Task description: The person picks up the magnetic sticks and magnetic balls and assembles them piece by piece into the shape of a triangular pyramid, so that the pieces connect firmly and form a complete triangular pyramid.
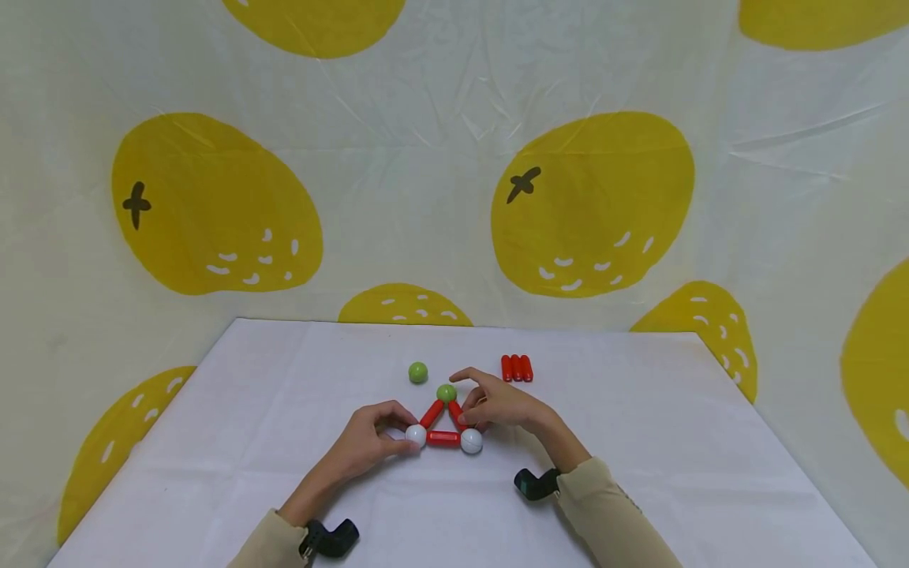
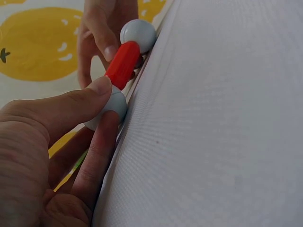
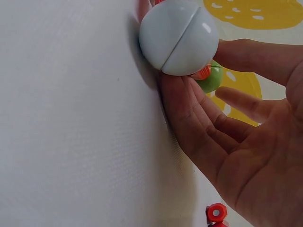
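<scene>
Three red rods and three balls form a flat triangle on the table, with a green ball (image 1: 447, 393) at its far corner. My left hand (image 1: 369, 434) pinches the left white ball (image 1: 416, 435) between thumb and fingers. At the near right corner, my right hand (image 1: 503, 402) holds the right white ball (image 3: 177, 38), thumb on one side and fingers on the other. Its index finger stretches out above the green corner. One red rod (image 1: 443, 439) joins the two white balls; another red rod (image 1: 432, 414) runs from the left one to the green ball. The third is partly covered by the right thumb.
A loose green ball (image 1: 418, 372) lies beyond the triangle, slightly left. Three red rods (image 1: 517, 368) lie side by side behind the right hand. The white-covered table (image 1: 675, 457) meets a fruit-print cloth (image 1: 405, 197) at its far edge.
</scene>
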`<move>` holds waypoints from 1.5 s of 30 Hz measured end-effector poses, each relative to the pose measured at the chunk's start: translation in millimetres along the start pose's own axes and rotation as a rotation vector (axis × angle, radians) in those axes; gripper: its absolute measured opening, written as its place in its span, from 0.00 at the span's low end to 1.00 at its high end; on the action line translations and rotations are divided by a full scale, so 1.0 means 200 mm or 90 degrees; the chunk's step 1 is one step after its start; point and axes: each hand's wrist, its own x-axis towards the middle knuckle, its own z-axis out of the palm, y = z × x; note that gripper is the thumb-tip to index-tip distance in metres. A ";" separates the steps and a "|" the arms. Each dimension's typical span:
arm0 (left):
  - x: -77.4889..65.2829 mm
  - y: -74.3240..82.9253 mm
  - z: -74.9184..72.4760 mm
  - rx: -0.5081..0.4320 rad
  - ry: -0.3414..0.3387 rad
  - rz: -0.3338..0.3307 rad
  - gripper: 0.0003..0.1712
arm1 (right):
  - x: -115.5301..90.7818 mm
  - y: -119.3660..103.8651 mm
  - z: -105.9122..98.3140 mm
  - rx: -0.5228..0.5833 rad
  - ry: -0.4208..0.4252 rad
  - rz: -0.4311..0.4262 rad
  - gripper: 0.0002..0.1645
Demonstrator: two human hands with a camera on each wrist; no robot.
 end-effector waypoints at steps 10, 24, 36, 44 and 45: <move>0.00 0.00 0.00 -0.012 0.001 0.007 0.15 | 0.01 0.00 0.00 -0.010 0.018 0.003 0.39; 0.00 0.01 0.01 -0.014 0.006 0.003 0.15 | 0.00 0.01 0.00 -0.020 0.015 0.005 0.32; 0.00 0.02 0.00 -0.004 0.008 0.004 0.15 | -0.01 -0.01 -0.01 -0.016 0.021 0.018 0.33; 0.00 0.02 0.00 -0.009 0.003 0.011 0.15 | -0.04 -0.01 -0.08 0.005 0.074 -0.001 0.31; 0.00 0.02 0.01 -0.010 0.003 0.012 0.15 | -0.05 -0.01 -0.09 0.008 0.080 -0.006 0.31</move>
